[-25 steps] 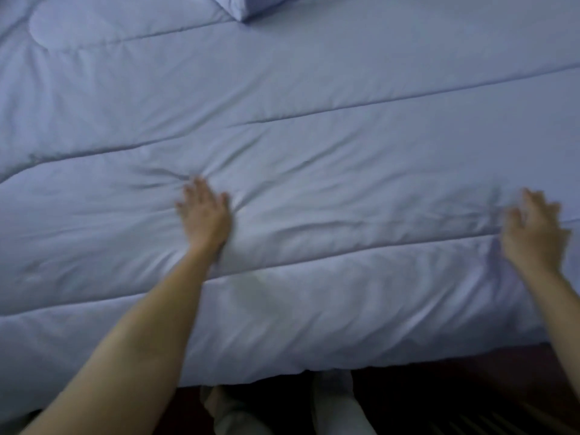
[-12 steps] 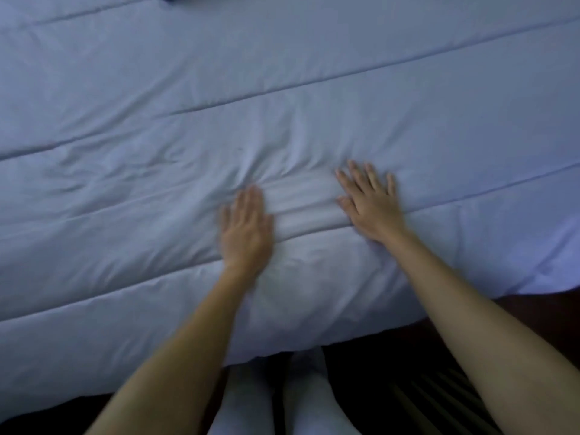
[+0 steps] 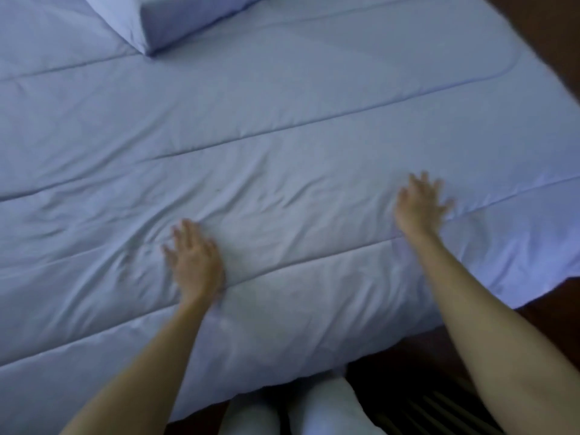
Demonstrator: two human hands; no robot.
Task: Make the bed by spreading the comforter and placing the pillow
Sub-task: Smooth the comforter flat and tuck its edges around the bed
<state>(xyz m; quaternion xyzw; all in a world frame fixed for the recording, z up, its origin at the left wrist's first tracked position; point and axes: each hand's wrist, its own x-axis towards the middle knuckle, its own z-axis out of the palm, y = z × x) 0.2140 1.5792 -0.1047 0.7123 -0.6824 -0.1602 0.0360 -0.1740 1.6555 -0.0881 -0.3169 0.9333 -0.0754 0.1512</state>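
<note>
Comforter looked soft, light and crease-prone; left hand and right hand lay flat, fingers spread, gripping nothing; edges seemed best for pulling.

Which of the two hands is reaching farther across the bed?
The right hand. It lies further up the comforter, fingers spread and blurred, beyond the stitched seam that the left hand rests on, nearer the bed's edge.

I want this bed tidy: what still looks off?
Creases fan across the comforter between the left hand and right hand. The pillow lies angled, not square.
</note>
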